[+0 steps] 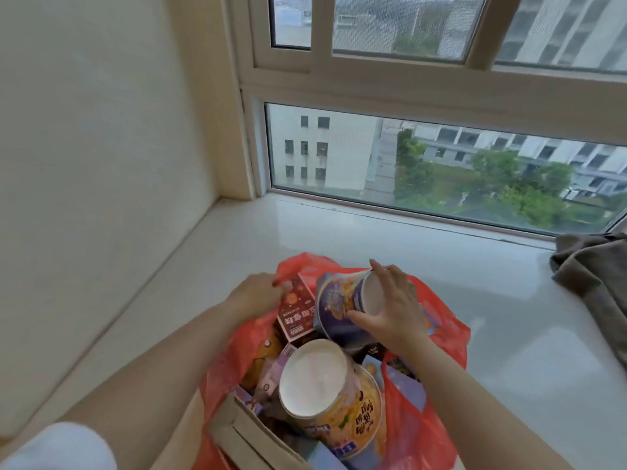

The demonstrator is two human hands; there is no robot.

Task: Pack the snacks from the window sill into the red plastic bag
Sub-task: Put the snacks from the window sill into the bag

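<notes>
Red plastic bag [437, 432], thin and crinkled, standing open on the glossy white window sill [373, 239]; its lower edge is cut off. Inside, nearest: yellow noodle cup [334, 398], bottom up, beside a cardboard box [237, 432], partly hidden. Right hand [393, 310] curls around a purple noodle cup [342, 310], tilted over the bag. Left hand [254, 295] pinches the bag's far rim beside a red carton [295, 310]. Far right: grey cloth [597, 269], cropped.

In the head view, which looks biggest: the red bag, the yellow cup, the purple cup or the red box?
Red bag; yellow cup, though it's nearer the camera than the purple cup, so unsure; red box.
</notes>
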